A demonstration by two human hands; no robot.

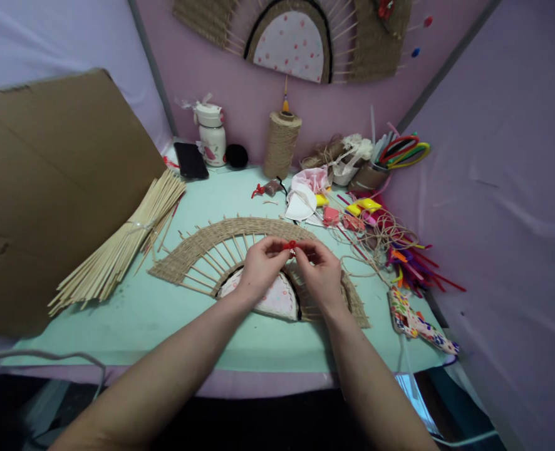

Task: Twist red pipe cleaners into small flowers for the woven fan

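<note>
Between the fingertips of my left hand [265, 263] and my right hand [319, 269] is a small red ornament [292, 245], perhaps a bow or flower. Both hands pinch it from either side, above the work on the table. Beneath them lies a woven fan [195, 250] of twine over thin sticks. A half-round white fabric piece [280, 300] with faint pinkish spots and a dark edge sits at the fan's lower middle. My wrists and hands cover part of the fan's centre and right side.
Left: a tied bundle of sticks [118, 241] beside a cardboard sheet [61, 169]. Behind: a phone [191, 161], a white bottle [212, 138] and a twine cone [281, 144]. Right: pipe cleaners [418, 266], loose twine [381, 235], a scissors pot [368, 176] and a floral-wrapped tool [418, 322]. A finished fan [381, 44] hangs above.
</note>
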